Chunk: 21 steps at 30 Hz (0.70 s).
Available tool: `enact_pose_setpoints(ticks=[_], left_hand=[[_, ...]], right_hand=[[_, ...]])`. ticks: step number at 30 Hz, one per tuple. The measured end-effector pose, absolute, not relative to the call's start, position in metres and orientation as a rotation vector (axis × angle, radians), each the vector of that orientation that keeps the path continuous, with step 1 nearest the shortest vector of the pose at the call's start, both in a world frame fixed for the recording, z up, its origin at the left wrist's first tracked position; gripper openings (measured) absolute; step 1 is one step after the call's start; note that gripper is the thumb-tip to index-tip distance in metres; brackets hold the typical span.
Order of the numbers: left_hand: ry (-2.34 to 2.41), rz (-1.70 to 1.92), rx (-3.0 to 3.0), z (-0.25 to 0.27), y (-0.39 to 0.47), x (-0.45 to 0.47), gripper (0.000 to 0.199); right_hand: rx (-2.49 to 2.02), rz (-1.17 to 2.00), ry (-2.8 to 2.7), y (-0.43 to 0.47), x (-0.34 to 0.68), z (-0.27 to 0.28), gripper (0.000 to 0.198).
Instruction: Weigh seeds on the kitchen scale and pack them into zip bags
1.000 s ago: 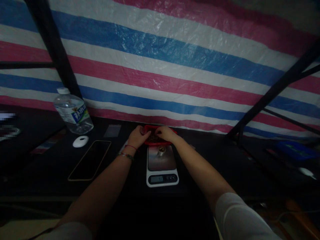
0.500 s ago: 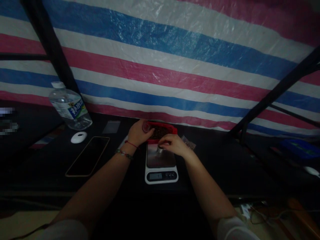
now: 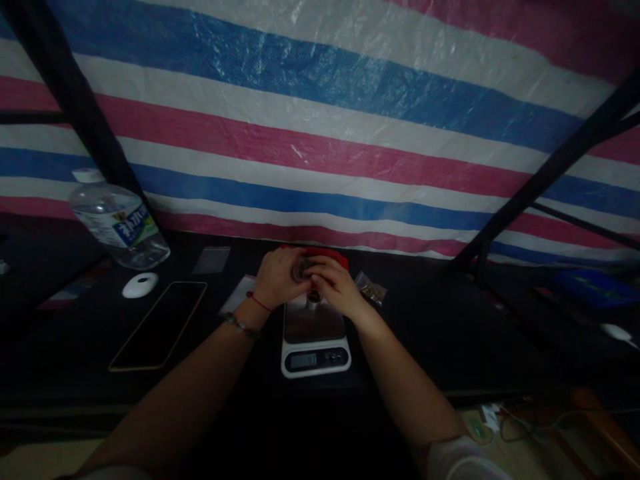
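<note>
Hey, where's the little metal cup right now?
In the head view, the cup sits on the scale, slightly below centre, between the left hand and right hand, with the red tray behind.

Cup [image 3: 314,298] on scale [image 3: 315,329]; tray [image 3: 336,255] behind; phone [image 3: 159,325] left of scale, bottle [image 3: 120,225] behind phone; bag [image 3: 373,292] right.
</note>
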<state>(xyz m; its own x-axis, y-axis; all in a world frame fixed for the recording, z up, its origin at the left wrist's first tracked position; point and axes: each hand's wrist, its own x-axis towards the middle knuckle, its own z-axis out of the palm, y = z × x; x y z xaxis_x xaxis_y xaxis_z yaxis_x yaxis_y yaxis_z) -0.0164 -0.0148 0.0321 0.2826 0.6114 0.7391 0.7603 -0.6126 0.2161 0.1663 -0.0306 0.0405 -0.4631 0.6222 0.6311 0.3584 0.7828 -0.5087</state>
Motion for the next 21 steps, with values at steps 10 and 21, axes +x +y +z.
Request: enact_pose_setpoints(ticks=[10,21], left_hand=[[-1.201,-1.266,-2.364,0.028,-0.018,-0.012,0.06],[-1.324,-1.511,-2.36,0.017,-0.005,-0.022,0.043]], right_hand=[[-1.064,0.328,-2.418,-0.014,0.144,0.084,0.011],[-0.973,0.453,-2.271,0.006,0.144,0.098,0.019]])
